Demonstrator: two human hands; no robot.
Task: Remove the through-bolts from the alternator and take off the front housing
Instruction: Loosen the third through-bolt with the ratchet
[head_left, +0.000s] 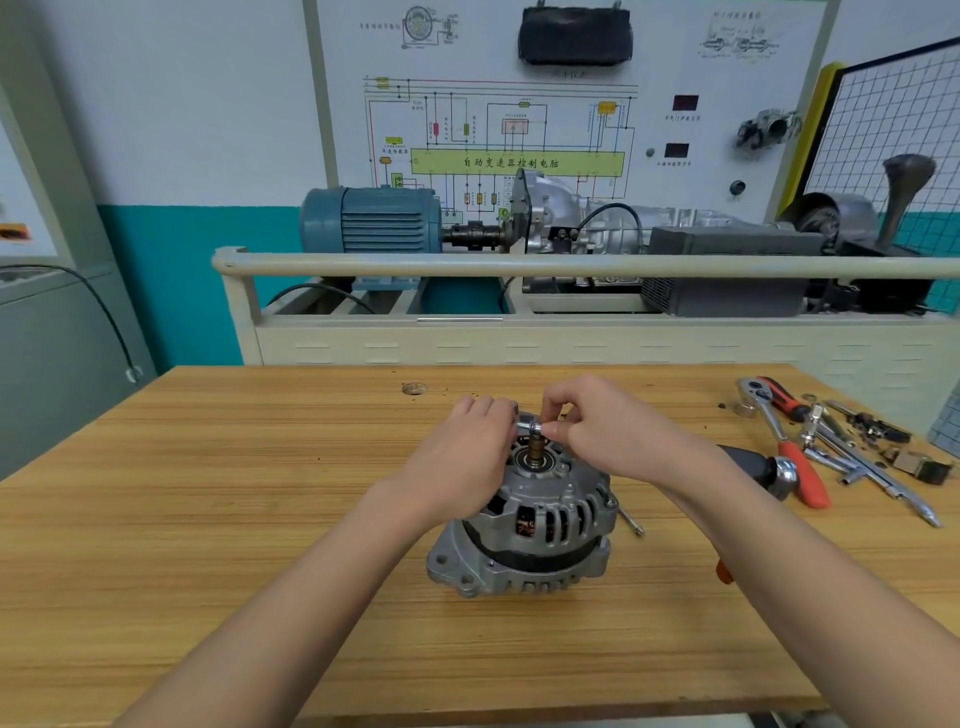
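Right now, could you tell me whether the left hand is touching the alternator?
Touching. The head view shows the left hand lying on the alternator top, fingers curled over its far edge, with no gap visible between them.

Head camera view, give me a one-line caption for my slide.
Both hands, left hand and right hand, work a small metal part above the shaft of the alternator on a wooden bench.

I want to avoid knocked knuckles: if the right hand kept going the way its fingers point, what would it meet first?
The right hand points leftward, pinching a small metal part above the alternator shaft. Straight on, it would likely meet the left hand fingers first, which sit just across that part; depth is hard to judge.
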